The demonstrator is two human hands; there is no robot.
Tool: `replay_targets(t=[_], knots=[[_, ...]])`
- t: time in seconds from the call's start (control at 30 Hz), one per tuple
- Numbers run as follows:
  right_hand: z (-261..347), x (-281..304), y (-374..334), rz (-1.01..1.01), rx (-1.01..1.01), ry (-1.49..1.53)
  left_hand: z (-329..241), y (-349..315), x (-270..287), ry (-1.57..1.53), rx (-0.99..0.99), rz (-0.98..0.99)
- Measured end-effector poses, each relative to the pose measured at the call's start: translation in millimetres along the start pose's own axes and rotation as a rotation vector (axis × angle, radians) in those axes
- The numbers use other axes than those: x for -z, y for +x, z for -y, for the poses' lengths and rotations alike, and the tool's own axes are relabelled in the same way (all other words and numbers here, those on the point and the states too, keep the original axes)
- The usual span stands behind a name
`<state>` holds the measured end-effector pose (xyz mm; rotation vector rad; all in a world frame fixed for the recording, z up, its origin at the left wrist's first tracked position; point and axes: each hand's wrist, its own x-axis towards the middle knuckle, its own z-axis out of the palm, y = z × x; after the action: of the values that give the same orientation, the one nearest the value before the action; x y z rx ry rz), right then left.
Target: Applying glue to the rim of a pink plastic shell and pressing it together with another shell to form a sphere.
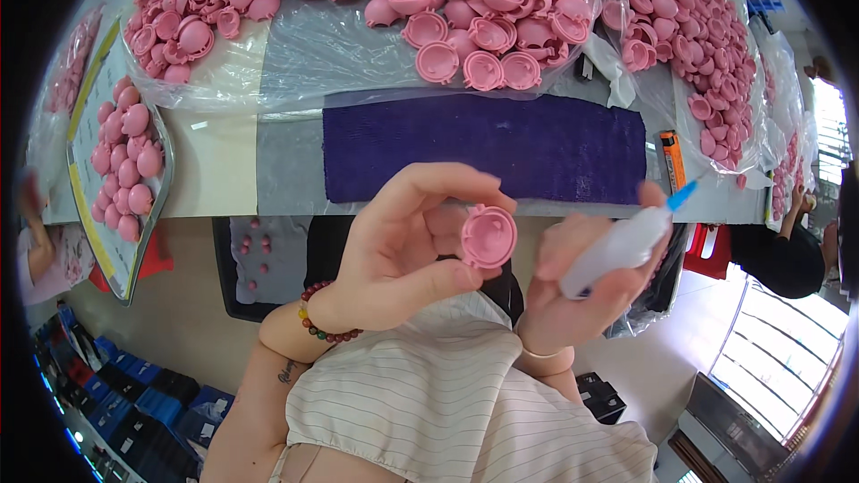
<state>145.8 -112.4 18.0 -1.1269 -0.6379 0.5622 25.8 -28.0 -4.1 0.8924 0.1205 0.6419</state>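
Observation:
My left hand [403,241] pinches a small round pink plastic half-shell [489,238] between thumb and fingertips, its hollow side showing. In my right hand [582,291] is a whitish squeeze bottle [617,250] with a blue needle tip [682,196], which points up and to the right, away from the shell. That hand is slightly blurred. Both hands are held above my lap, just in front of the table edge. Beyond them a dark purple cloth [483,152] lies flat on the table.
Heaps of pink shells [501,0] lie on clear plastic sheeting across the back, with more shells [689,36] at right. A tray [159,188] of closed pink balls stands at left. An orange-and-black box cutter [672,161] lies by the cloth. Below the edge is a black bin [234,295].

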Motion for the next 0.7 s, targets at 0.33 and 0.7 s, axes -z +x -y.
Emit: replay_targets(t=[0.33,0.7], knots=[[1,19,20,0.006,0.494,0.042,-2,-4,1,-0.165,0.05,-0.025],[10,17,13,0.44,0.732,-0.418,0,-6,4,-0.125,0.058,0.004]])
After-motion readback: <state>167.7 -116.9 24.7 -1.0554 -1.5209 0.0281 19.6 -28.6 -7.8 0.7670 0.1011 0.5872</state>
